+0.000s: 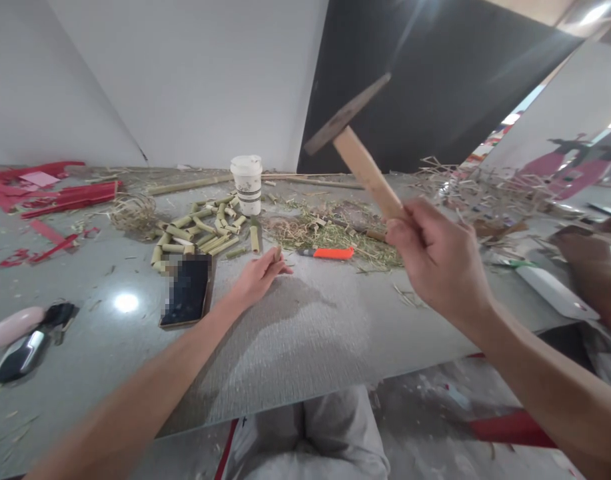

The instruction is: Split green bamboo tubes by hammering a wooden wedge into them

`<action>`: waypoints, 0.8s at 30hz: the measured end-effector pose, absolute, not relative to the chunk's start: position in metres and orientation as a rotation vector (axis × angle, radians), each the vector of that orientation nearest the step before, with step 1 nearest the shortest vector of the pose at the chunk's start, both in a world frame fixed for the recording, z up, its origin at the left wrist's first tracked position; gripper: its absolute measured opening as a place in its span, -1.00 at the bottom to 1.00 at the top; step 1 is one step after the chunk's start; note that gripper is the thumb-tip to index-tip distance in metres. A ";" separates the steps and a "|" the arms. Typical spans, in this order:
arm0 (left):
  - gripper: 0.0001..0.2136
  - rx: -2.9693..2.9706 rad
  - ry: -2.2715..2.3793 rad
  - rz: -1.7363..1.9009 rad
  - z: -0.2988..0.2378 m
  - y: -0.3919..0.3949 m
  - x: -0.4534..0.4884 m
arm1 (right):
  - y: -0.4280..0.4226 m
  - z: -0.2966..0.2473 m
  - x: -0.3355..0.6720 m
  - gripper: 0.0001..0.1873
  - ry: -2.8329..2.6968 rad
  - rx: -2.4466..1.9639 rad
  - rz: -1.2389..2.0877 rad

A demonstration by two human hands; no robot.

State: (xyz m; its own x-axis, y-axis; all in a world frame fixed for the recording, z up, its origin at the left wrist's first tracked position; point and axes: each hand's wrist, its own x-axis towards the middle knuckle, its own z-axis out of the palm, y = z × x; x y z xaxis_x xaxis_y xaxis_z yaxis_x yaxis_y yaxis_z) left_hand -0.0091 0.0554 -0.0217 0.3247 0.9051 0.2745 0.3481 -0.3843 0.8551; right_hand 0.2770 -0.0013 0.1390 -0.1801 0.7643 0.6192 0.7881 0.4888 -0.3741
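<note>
Above the grey bench (310, 333), the right hand (438, 263) is raised, its grip closed tight round the wooden handle of a hammer (358, 143). The hammer's dark head is blurred against the black wall panel. Lower down, the left hand (258, 277) rests on the bench, its grip pinched narrow on a short bamboo piece (278, 253) (only the top end shows past the fingers, so I cannot tell whether its foot touches the bench). Just beyond lies an orange-handled knife (332, 253), its blade hard to make out among the straw shavings (330, 230). A heap of cut bamboo (200, 230) lies beside a paper cup (246, 183). A phone (188, 291) lies near the left wrist, its screen blurred out. At the right edge, another person's arm (592, 267) is cut off by the frame.
</note>
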 end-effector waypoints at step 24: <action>-0.76 1.891 1.939 0.626 0.027 0.127 -0.029 | 0.055 0.043 0.257 -0.60 -1.779 -1.326 0.632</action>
